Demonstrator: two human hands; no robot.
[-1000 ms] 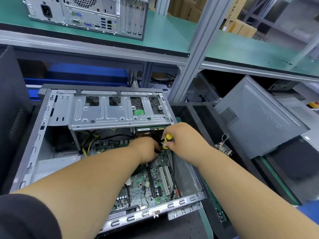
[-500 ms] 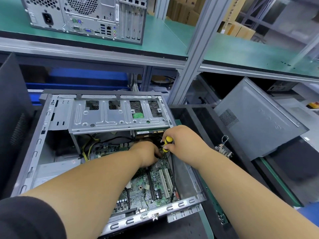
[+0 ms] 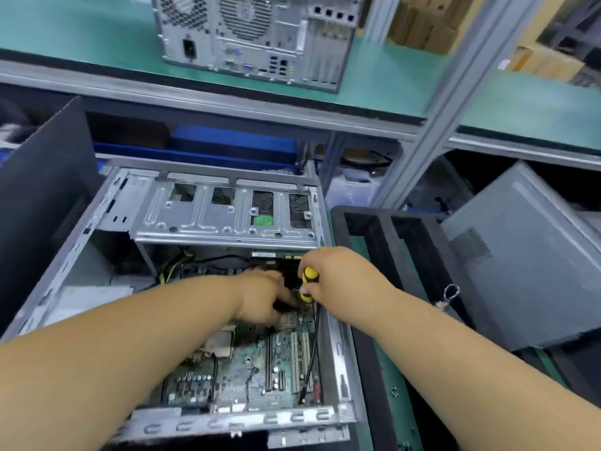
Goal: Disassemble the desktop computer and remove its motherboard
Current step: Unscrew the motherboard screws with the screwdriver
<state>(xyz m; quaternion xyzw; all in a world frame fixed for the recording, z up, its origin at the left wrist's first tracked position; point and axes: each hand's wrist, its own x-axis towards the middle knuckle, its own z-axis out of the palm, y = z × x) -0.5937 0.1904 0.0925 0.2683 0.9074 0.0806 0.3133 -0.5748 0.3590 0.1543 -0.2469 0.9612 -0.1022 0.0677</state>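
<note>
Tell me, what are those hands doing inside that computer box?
A person is taking apart an open computer case lying on its side. The right hand grips a yellow-and-black screwdriver pointed down at the green motherboard. The left hand reaches in right beside the tool; what its fingers touch is hidden. The motherboard is still inside the case. Another computer stands on the green shelf above.

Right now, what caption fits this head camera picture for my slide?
Right hand grips a yellow screwdriver beside the left hand, over the motherboard in the open computer case.
</note>
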